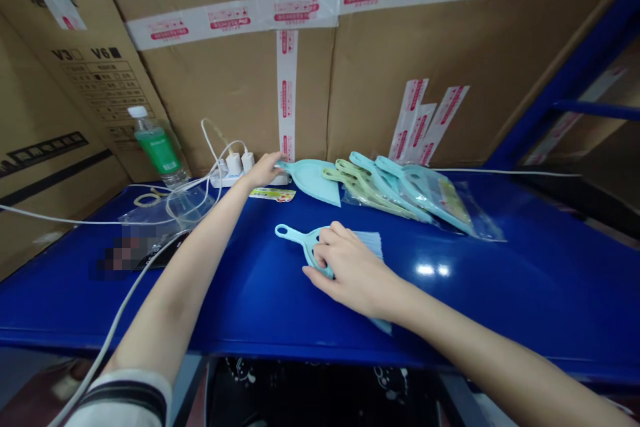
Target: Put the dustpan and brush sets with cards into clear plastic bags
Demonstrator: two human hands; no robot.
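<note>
At the back of the blue table, the fingers of my left hand (269, 169) are closed on the handle end of a light blue dustpan (317, 181). Nearer to me, my right hand (347, 263) curls over the body of a light blue hand brush (309, 241), whose looped handle points left. Pale blue bristles (371, 242) show beyond its knuckles and again below its wrist; my palm covers the rest. Just right of the dustpan lies a row of green and blue dustpan sets (395, 190), some in clear plastic bags.
Behind stand taped cardboard boxes (225, 80). A power strip (227, 177) with white plugs sits near my left hand, beside a yellow label (273, 194). White cables cross the left side by a green-labelled bottle (159, 150). A blue frame post (565, 73) rises right.
</note>
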